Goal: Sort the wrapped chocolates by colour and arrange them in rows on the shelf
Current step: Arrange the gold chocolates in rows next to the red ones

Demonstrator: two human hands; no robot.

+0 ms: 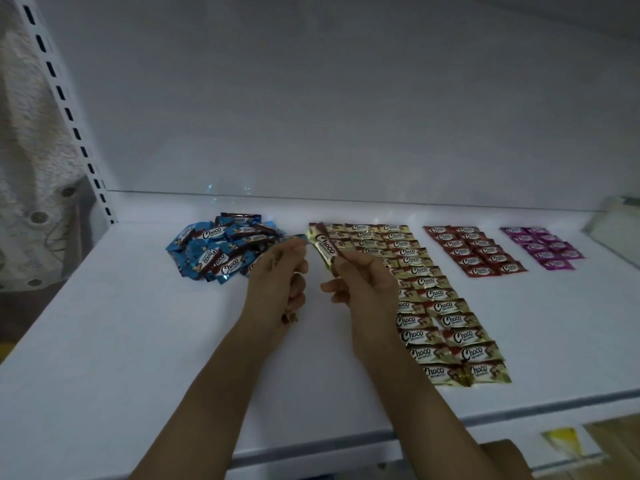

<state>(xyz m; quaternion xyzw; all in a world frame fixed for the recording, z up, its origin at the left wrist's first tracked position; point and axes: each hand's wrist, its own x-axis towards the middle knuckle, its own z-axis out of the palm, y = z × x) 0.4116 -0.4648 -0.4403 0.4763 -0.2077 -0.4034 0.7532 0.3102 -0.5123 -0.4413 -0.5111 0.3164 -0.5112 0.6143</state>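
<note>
Gold chocolate (323,249) in right hand (367,289), blue chocolate (294,238) in left hand (277,285)

The right hand (363,289) hides the near end of the gold chocolate (323,249) it holds, and part of the gold rows (446,320). The left hand (273,285) hides most of a blue chocolate (294,238) and one edge of the blue pile (221,249). A small dark thing (289,318) peeks out under that hand; I cannot tell what it is. A pale thing (616,220) is cut off at the right edge.
</note>
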